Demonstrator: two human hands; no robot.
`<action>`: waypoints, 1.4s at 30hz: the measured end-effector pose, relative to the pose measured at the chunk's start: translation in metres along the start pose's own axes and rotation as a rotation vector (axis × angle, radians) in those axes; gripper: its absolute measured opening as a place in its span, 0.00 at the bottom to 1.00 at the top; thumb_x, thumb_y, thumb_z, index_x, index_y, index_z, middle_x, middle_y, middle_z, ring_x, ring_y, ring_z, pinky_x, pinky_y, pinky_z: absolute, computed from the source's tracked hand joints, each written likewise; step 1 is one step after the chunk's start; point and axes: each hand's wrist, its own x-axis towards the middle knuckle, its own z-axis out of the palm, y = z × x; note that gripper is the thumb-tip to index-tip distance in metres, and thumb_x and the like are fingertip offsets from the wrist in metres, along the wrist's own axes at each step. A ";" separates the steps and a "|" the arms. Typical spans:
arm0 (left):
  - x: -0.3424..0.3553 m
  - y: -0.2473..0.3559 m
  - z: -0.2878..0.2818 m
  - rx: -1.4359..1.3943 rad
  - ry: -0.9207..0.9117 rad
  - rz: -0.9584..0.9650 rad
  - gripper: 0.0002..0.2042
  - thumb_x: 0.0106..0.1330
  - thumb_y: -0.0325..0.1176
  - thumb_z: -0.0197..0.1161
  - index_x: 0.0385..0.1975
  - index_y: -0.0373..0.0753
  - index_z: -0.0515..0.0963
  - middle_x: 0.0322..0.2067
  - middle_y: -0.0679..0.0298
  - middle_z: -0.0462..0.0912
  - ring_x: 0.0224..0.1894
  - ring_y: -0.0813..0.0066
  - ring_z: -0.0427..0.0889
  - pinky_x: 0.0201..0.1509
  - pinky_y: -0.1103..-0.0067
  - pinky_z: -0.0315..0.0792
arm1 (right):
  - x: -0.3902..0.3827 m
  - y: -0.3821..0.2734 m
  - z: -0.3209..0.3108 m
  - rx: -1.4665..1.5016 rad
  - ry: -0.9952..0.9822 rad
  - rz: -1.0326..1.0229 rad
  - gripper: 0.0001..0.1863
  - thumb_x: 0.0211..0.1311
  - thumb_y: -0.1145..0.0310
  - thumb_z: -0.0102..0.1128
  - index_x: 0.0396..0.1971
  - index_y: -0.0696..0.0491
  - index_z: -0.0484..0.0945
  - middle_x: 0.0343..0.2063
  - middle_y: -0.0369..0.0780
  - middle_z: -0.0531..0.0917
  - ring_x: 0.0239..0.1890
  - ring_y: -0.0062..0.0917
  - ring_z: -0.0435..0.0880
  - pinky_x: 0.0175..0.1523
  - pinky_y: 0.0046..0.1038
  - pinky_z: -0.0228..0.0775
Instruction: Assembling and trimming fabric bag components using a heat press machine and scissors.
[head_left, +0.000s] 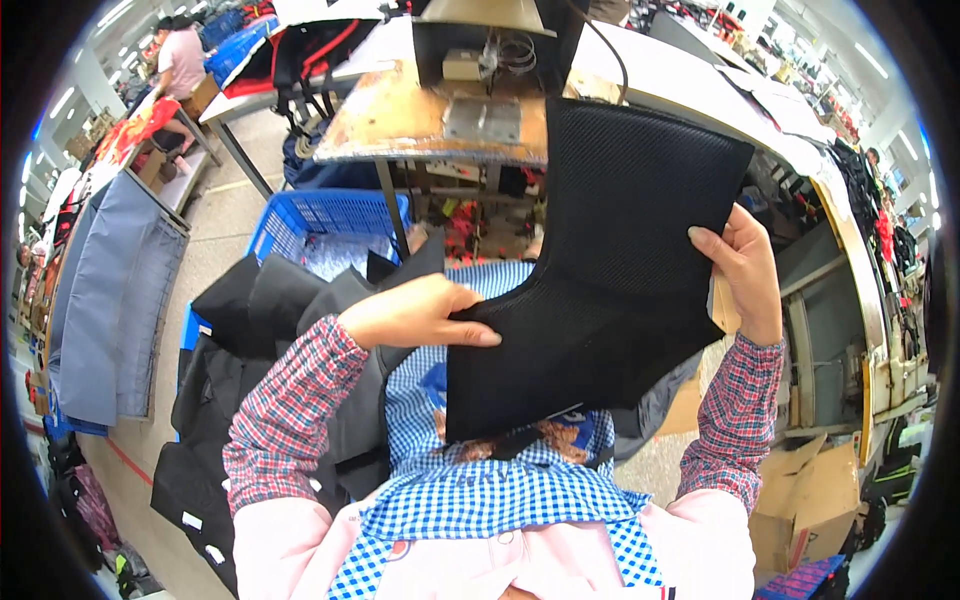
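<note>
A large black textured fabric panel with a curved cut-out on its left side hangs between my hands, in front of my blue checked apron. My left hand pinches its left edge beside the curve, thumb on top. At the right edge my right hand grips the panel, thumb on the front face and fingers behind. A pile of black fabric pieces lies to the left, near my left forearm.
Ahead stands a worn work table with a machine on it. A blue plastic basket sits left of the table leg. An open cardboard box is at the lower right. Far left, a person works at another table.
</note>
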 end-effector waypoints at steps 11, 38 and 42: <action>-0.016 0.082 0.006 0.496 -0.266 0.233 0.11 0.61 0.36 0.62 0.27 0.33 0.76 0.20 0.53 0.80 0.26 0.54 0.82 0.33 0.64 0.75 | -0.029 0.001 0.135 -0.672 -0.789 -0.736 0.23 0.61 0.47 0.60 0.23 0.54 0.75 0.23 0.43 0.79 0.32 0.38 0.81 0.62 0.42 0.63; -0.074 -0.004 -0.030 -0.287 -0.016 -0.374 0.24 0.61 0.52 0.69 0.36 0.33 0.78 0.27 0.65 0.77 0.34 0.80 0.75 0.39 0.76 0.71 | 0.042 0.007 0.135 -0.682 -0.567 -0.737 0.20 0.67 0.54 0.56 0.19 0.51 0.76 0.19 0.42 0.77 0.25 0.42 0.78 0.34 0.39 0.71; -0.036 0.009 -0.102 0.302 0.271 -0.147 0.25 0.53 0.51 0.75 0.28 0.32 0.77 0.21 0.52 0.77 0.24 0.64 0.77 0.31 0.72 0.72 | 0.088 0.000 0.130 -0.870 -0.442 -0.632 0.23 0.72 0.55 0.49 0.20 0.54 0.75 0.18 0.45 0.78 0.25 0.45 0.79 0.33 0.43 0.70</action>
